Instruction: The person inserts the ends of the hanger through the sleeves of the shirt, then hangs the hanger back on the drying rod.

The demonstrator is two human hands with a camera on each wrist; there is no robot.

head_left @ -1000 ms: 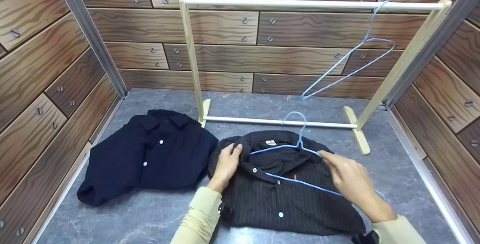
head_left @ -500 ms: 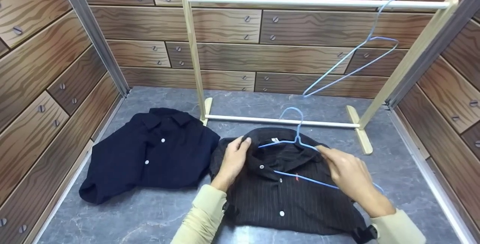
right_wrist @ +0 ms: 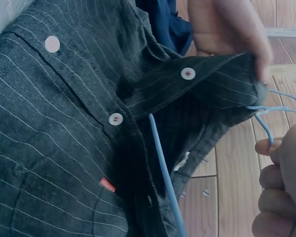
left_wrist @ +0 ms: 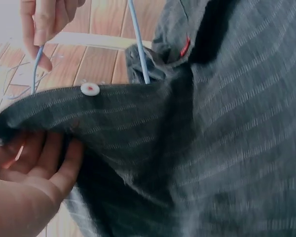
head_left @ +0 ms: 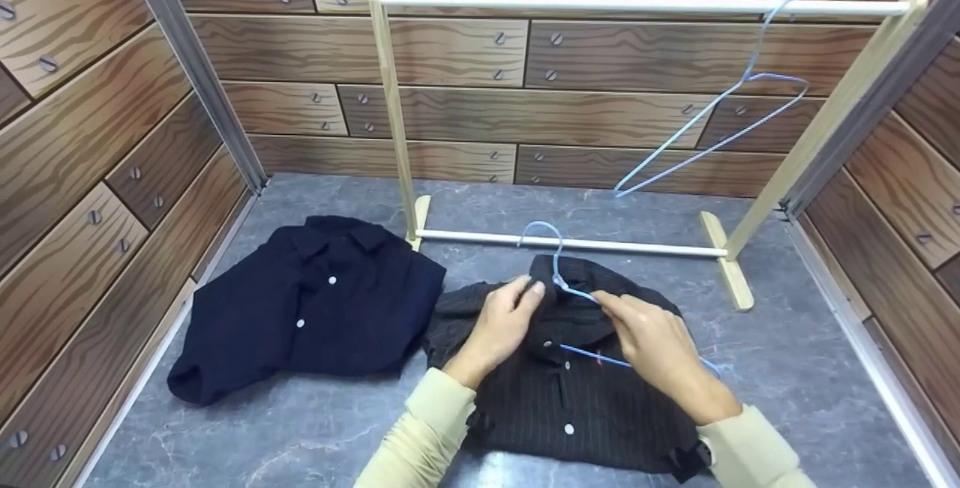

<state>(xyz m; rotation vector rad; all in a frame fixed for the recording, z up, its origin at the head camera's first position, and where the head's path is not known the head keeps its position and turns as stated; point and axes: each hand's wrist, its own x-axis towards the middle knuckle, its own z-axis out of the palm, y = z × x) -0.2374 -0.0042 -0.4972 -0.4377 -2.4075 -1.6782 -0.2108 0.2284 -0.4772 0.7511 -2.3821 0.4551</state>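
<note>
A black pinstriped shirt (head_left: 525, 413) with white buttons lies on the grey floor. My left hand (head_left: 504, 323) pinches its collar edge on the left side, thumb on top, as the left wrist view also shows. My right hand (head_left: 649, 342) grips the right shoulder of a blue wire hanger (head_left: 576, 292). The hanger's left part is inside the shirt's neck opening, hidden by cloth. Its hook rises above the collar, and its lower bar (right_wrist: 164, 170) crosses out over the shirt front, beside a small red tag (right_wrist: 107, 184).
A navy shirt (head_left: 360, 323) with white buttons lies to the left, close to the black one. Behind stands a wooden rack (head_left: 394, 113) with a white top rail (head_left: 600, 2). A second blue hanger (head_left: 675, 134) hangs at its right end. Wood-patterned walls (head_left: 435, 117) enclose the floor.
My right hand has moved left with the hanger, whose left shoulder has gone under the collar. My left hand has shifted right and lifted the collar edge towards the hook.
</note>
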